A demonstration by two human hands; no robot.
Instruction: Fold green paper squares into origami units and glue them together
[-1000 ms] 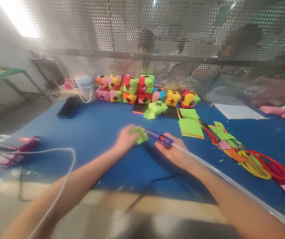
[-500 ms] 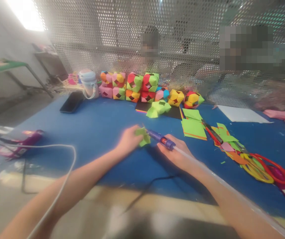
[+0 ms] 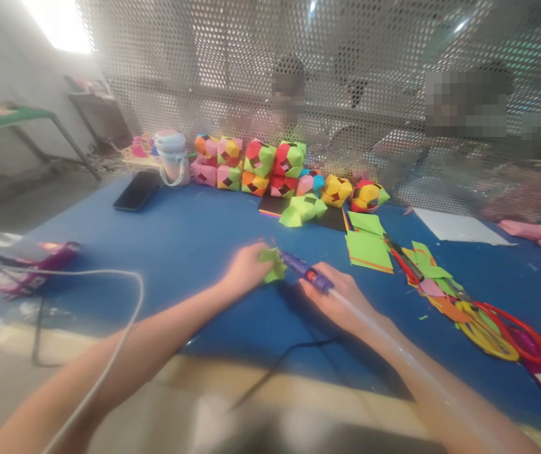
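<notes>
My left hand [image 3: 246, 268] is closed on a small folded green paper piece [image 3: 274, 266] above the middle of the blue table. In my right hand [image 3: 339, 293] is a purple glue gun [image 3: 307, 271], its tip at the right edge of the green paper. A long clear glue stick [image 3: 379, 328] runs back from the gun over my right forearm. Whether tip and paper touch is too blurred to tell.
Colourful paper balls [image 3: 256, 157] line the back by a mesh screen. Green sheets [image 3: 369, 251], scissors [image 3: 488, 325] and scraps lie right. A phone [image 3: 137, 190], a cup [image 3: 173, 157], a power strip [image 3: 34, 268] and a white cable [image 3: 133, 302] are left. People show behind the mesh.
The view has shifted slightly. Both hands keep nearly the same pose, with the glue gun still at the green paper.
</notes>
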